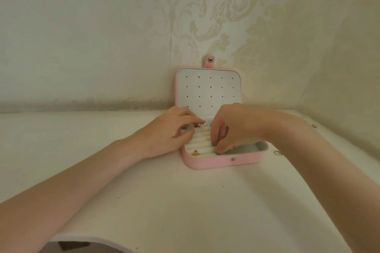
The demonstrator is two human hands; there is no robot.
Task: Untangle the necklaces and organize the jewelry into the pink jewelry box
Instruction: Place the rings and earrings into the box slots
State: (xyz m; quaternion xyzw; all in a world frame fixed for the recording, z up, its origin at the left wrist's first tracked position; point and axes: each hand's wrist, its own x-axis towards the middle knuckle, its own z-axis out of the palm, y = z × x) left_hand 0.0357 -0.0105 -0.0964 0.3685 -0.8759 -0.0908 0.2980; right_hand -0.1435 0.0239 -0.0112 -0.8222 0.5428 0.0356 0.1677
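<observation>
Pink jewelry box (216, 163) already holds a gold charm (195, 152) in its ring rolls; your right hand (230, 127) pinches there, left hand (174, 129) fingers spread, loose rings (277, 152) beside it remain.

A white table (185, 201) is filling the lower half of the view. Cream damask wallpaper (205, 16) is rising behind it at 12 o'clock. A pale garment edge (86, 242) with a dark patch is showing at 7 o'clock.
</observation>
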